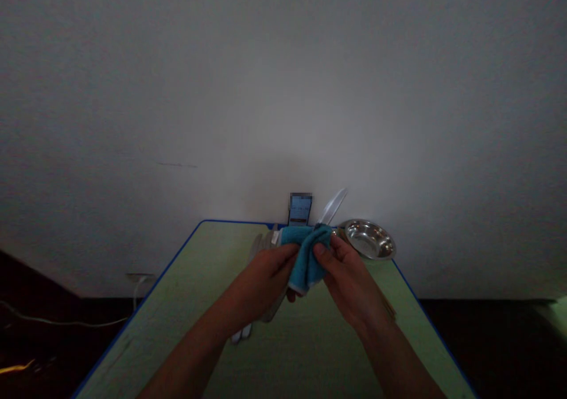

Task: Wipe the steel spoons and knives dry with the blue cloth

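Note:
A blue cloth [305, 263] is bunched between my two hands above the table. Out of its top pokes the shiny blade of a table knife [333, 206], tilted up to the right; its handle is hidden by the cloth and my fingers. My left hand [275, 269] is closed on the left side of the cloth, and whether it also grips the knife handle is hidden. Thumb and fingers of my right hand [343, 266] pinch the cloth around the lower part of the knife. Several pieces of cutlery [243, 331] lie beneath and beside my left hand, partly covered by it.
A metal bowl [370, 239] stands at the table's back right corner. Against the wall [283, 91] leans a phone [300, 208] with a lit screen. Thin brown sticks [390, 309] show beside my right wrist. The green table [177, 292] has a blue edge; a white cable [88, 324] runs left of it.

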`<state>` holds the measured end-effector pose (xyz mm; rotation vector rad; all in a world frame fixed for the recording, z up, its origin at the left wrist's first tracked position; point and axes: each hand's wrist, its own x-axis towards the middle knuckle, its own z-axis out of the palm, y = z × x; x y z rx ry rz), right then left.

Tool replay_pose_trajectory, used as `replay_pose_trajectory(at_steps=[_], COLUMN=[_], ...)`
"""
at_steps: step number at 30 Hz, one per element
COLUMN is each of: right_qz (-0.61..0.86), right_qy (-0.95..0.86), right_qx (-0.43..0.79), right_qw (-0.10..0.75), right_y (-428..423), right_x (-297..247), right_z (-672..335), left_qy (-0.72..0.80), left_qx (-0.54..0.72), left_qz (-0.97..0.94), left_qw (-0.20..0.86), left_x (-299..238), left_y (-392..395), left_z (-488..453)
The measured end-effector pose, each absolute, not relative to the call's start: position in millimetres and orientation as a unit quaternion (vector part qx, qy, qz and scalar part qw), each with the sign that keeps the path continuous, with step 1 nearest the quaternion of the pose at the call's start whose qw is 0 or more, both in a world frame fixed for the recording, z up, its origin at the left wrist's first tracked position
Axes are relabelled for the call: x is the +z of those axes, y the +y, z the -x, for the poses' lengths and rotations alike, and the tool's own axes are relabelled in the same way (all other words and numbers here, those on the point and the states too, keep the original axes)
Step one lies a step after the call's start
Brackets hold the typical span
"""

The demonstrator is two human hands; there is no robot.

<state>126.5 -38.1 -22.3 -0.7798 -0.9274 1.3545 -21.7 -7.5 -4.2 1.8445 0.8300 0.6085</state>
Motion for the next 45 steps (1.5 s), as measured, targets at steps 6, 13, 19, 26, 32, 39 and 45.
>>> replay_pose_trajectory(at_steps=[6,13,19,26,32,39,45], right_qz=[0.359,0.368,0.372,0.363,0.376,0.381,0.365], right_qy=[-0.423,-0.394,-0.374,-0.376,-0.378,-0.364,-0.351], right_qx=[0.57,0.558,0.559,0.553,0.539,0.536,0.536], right_qw=[0.606,0.631,0.64,0.649,0.652,0.659,0.676], right_y=[-38.6,-38.9,-40.0,-40.5,-39.0,-36.7,-36.3], right_x=[-23.3,-21.7,-20.6,-18.8,-17.4,-17.8,-14.9], right_z=[-126.3,-126.4,-130.2,-134.1,-137.3,-143.4,-146.4], left_qy=[0.353,0.396,0.398,0.374,0.367,0.365,0.36], left_qx=[0.233,0.19,0.178,0.19,0.191,0.171,0.154], left_qz=[-0.798,-0.822,-0.829,-0.833,-0.83,-0.835,-0.842], left_qw=[0.43,0.362,0.349,0.362,0.374,0.375,0.372], left_x=[-2.6,-2.9,-1.0,-4.6,-8.2,-1.4,-0.7], left_y=[-9.9,-12.6,-16.8,-18.3,-19.7,-22.2,-22.6], left_z=[23.2,20.6,18.3,18.8,18.4,15.9,14.3])
